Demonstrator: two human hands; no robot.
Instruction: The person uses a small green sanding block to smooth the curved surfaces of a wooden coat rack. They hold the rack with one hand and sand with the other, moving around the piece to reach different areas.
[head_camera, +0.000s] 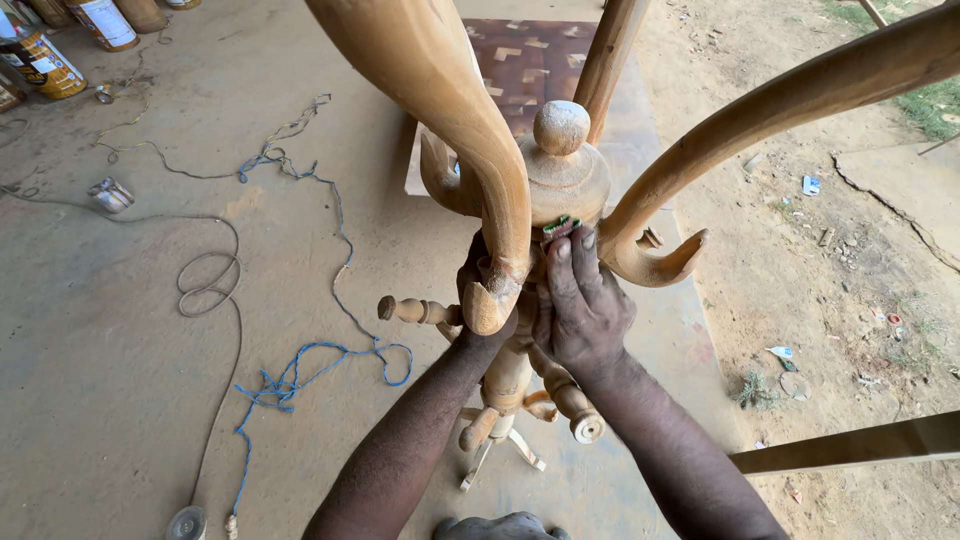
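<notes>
I look down the top of a carved wooden coat stand (565, 175) with a round knob finial and curved arms spreading outward. My right hand (582, 300) presses a small piece of sandpaper (560, 226) with a green edge against the turned collar under the finial. My left hand (480, 290) grips the stand's column just behind the scrolled tip of the near curved arm (470, 120), which partly hides the fingers. Lower turned pegs (575, 410) and the stand's feet show below my forearms.
A blue rope (300, 370) and a grey cable (205, 285) trail over the concrete floor at left. Tins (45, 65) stand at the top left. A patterned wooden board (530, 65) lies behind the stand. Sandy ground with litter lies right, and a wooden plank (850, 445).
</notes>
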